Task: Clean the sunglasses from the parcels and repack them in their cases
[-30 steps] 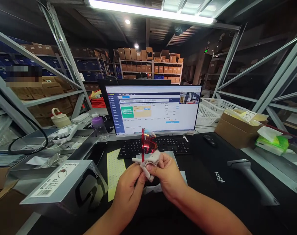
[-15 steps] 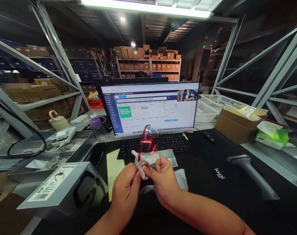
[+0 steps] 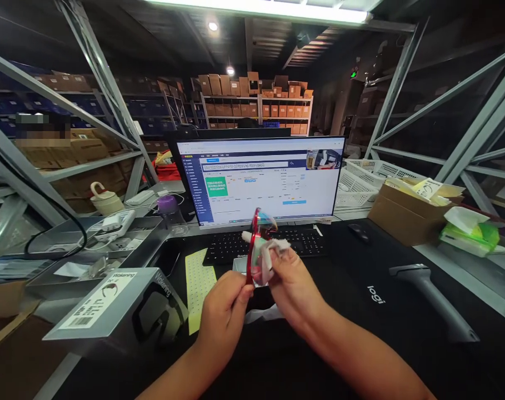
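Note:
A pair of red-framed glasses (image 3: 258,244) stands upright in front of me over the black desk mat (image 3: 360,311). My left hand (image 3: 223,308) pinches the lower end of the red frame. My right hand (image 3: 291,286) presses a white cloth (image 3: 273,250) against the lens, fingers closed on it. Behind the hands lie a black keyboard (image 3: 294,240) and a lit monitor (image 3: 260,178).
A grey product box (image 3: 110,308) lies at the left, next to a yellow sticker sheet (image 3: 198,280). A grey handheld scanner (image 3: 431,297) and a black mouse (image 3: 358,232) lie on the right. A cardboard box (image 3: 406,211), white baskets (image 3: 360,180) and metal shelf struts surround the desk.
The right hand has slid the cloth up from the lower end of the glasses onto the lens, and the glasses have turned a little. The camera view shifted slightly.

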Available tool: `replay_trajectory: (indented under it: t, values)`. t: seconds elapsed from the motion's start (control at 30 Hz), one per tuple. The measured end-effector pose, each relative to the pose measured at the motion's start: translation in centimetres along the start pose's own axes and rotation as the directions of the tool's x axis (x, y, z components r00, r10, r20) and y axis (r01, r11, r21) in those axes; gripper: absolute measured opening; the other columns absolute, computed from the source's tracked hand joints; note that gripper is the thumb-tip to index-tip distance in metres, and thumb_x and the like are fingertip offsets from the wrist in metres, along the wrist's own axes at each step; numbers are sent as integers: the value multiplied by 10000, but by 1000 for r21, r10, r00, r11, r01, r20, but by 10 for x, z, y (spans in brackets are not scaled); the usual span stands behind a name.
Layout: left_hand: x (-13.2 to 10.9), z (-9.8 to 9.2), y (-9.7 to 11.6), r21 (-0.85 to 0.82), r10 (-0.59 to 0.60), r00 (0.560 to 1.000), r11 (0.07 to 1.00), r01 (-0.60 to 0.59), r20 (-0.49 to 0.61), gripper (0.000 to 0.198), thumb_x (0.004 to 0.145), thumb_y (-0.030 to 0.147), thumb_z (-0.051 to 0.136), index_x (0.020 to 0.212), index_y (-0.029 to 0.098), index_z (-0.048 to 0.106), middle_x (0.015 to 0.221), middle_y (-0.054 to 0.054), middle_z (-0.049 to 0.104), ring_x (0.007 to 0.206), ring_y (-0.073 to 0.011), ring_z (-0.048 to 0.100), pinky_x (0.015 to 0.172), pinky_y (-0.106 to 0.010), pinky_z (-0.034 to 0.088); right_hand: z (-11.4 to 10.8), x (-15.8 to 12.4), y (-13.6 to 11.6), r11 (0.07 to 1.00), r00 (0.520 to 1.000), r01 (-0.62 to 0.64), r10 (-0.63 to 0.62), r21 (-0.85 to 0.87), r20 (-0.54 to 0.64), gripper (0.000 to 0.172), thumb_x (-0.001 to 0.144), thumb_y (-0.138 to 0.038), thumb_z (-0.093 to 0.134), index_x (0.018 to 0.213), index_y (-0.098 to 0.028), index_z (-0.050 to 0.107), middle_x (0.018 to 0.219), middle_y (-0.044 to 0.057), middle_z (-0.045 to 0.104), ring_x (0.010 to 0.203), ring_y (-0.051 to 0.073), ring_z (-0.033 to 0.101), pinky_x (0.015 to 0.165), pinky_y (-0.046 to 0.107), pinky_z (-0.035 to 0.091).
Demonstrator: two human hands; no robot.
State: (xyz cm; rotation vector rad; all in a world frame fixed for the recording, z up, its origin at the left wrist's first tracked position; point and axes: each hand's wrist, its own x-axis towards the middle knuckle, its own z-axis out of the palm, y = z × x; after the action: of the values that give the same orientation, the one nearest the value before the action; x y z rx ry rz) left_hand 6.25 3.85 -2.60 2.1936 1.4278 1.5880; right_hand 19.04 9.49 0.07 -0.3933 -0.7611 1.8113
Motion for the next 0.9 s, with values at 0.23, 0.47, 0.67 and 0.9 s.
replay_trajectory:
  t: [0.23,0.47,0.67,0.9]
  values:
    - [6,-7,-5,-70,-127,992,990,125,-22,301,1000,280,478,741,200,607,669,29,595,622,-126,552,602,-215,416,-3,-8,30,988,994,109,-111,-108,-15,527,548,-323,960,529,-197,449,589,-30,603,561,112,499,568,250,443]
    - [-5,11,-1,-105,-24,999,994,28,40,322,1009,256,463,710,192,563,660,29,560,631,-118,539,615,-217,387,-6,10,-22,998,998,-67,67,-19,3,382,570,-320,946,764,-206,637,746,-29,658,588,119,530,495,227,452]
    - [-7,8,-2,-118,-73,995,991,64,-72,284,999,251,483,744,193,592,689,21,591,649,-124,556,618,-210,409,-4,-3,9,969,979,203,-202,-141,20,591,604,-306,923,536,-201,346,582,-32,575,531,97,467,511,215,411]
    - [-5,3,-4,-170,-164,982,975,147,-92,294,997,297,481,753,198,611,686,17,620,626,-134,569,590,-207,443,-4,-15,28,858,935,342,-351,-384,49,626,640,-307,890,468,-197,298,488,-58,421,499,72,372,493,199,360]
